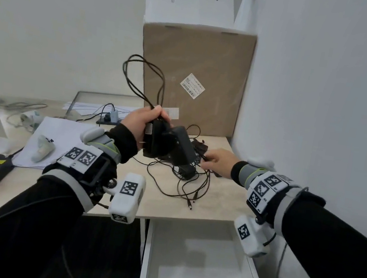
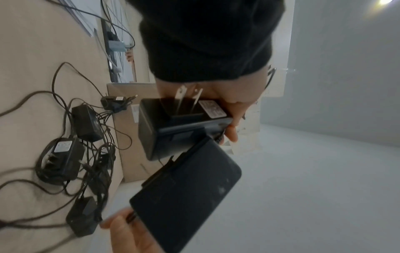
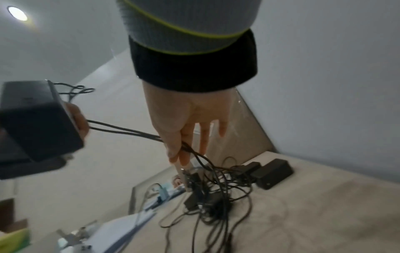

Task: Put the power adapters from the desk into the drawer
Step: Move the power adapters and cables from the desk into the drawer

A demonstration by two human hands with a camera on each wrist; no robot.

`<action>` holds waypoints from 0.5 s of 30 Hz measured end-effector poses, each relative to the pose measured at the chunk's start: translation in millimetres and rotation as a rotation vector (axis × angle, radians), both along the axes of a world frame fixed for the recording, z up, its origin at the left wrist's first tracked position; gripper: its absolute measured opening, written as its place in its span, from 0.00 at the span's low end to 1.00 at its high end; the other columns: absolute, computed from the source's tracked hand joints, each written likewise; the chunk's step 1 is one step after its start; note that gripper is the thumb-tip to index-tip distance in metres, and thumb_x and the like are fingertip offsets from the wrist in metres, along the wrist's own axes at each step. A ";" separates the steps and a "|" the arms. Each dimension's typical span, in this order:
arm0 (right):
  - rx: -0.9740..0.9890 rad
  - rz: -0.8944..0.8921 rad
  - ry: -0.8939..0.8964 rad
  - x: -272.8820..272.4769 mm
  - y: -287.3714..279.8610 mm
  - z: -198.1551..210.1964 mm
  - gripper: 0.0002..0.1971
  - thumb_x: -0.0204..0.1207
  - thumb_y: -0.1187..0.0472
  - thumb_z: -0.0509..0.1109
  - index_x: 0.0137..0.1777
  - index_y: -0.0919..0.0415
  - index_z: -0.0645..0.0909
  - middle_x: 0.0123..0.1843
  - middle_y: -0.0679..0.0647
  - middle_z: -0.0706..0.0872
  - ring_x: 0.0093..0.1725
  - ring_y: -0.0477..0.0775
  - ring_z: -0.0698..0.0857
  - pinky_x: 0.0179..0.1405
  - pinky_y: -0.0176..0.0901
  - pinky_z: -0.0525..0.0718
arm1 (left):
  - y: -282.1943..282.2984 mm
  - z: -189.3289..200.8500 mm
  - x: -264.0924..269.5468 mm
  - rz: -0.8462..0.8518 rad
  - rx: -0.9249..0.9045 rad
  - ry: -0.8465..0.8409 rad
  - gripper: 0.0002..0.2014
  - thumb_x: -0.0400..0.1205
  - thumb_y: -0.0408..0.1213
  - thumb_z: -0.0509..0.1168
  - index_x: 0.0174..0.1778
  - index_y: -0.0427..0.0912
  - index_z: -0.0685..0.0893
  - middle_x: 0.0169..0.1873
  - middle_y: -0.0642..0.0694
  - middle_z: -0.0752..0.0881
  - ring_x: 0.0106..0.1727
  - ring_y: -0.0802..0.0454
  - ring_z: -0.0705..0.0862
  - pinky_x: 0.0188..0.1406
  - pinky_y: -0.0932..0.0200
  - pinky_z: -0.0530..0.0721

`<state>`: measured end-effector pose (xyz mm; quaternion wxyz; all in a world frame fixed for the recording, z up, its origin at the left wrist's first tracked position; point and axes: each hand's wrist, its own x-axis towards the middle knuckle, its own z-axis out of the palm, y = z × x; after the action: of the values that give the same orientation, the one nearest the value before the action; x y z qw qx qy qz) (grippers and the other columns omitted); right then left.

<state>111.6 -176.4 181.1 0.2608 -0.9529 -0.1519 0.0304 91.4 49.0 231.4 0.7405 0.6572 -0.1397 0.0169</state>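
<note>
Left hand [image 1: 140, 124] clamps two adapters [image 1: 169, 145] above the counter's [image 1: 215, 204] right rear corner; right hand [image 1: 218, 163] pinches their cords [image 3: 129, 131]. Open drawer [image 1: 203, 275] lies below the front edge.

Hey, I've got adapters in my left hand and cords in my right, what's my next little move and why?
Probably lift the cords your right hand pinches clear of the tangle, since they run to the adapters in your left hand and would drag it toward the open drawer.
</note>
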 end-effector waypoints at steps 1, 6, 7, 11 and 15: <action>-0.038 -0.035 -0.001 3.7 -5.4 -5.0 0.06 0.78 0.60 0.67 0.45 0.61 0.82 0.41 0.53 0.81 0.44 0.53 0.77 0.39 0.37 0.72 | 4.1 0.2 0.5 0.060 0.010 -0.001 0.17 0.86 0.41 0.54 0.33 0.45 0.80 0.33 0.49 0.85 0.34 0.52 0.83 0.36 0.59 0.81; -0.004 -0.182 -0.071 11.2 -20.8 -11.2 0.13 0.79 0.55 0.67 0.52 0.64 0.87 0.46 0.57 0.85 0.50 0.56 0.80 0.47 0.42 0.73 | 14.6 -11.6 10.2 0.188 0.059 0.010 0.17 0.85 0.41 0.56 0.31 0.47 0.83 0.35 0.46 0.84 0.37 0.49 0.83 0.42 0.54 0.81; 0.004 -0.215 -0.102 11.7 -21.7 -8.4 0.14 0.78 0.52 0.68 0.53 0.61 0.88 0.50 0.58 0.87 0.54 0.58 0.82 0.51 0.44 0.75 | 15.4 -17.1 12.9 0.193 0.096 0.009 0.19 0.85 0.40 0.57 0.29 0.48 0.85 0.34 0.47 0.85 0.38 0.48 0.82 0.47 0.51 0.80; 0.110 -0.280 -0.176 14.5 -22.5 15.5 0.14 0.74 0.47 0.71 0.52 0.53 0.90 0.55 0.52 0.91 0.58 0.57 0.85 0.62 0.47 0.80 | 12.6 -39.3 14.6 0.208 0.257 0.042 0.23 0.85 0.36 0.58 0.26 0.49 0.89 0.34 0.48 0.85 0.39 0.49 0.80 0.56 0.48 0.76; 0.247 -0.216 -0.279 10.3 -17.4 54.2 0.11 0.75 0.54 0.73 0.50 0.60 0.91 0.46 0.53 0.90 0.44 0.49 0.84 0.49 0.33 0.78 | 2.5 -46.3 11.8 0.143 0.255 0.019 0.15 0.86 0.33 0.54 0.40 0.43 0.85 0.36 0.45 0.81 0.42 0.46 0.79 0.52 0.52 0.78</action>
<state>121.8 -193.8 235.3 0.3536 -0.9194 -0.0863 -0.1488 103.2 51.5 185.2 0.6491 0.7544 -0.0867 0.0456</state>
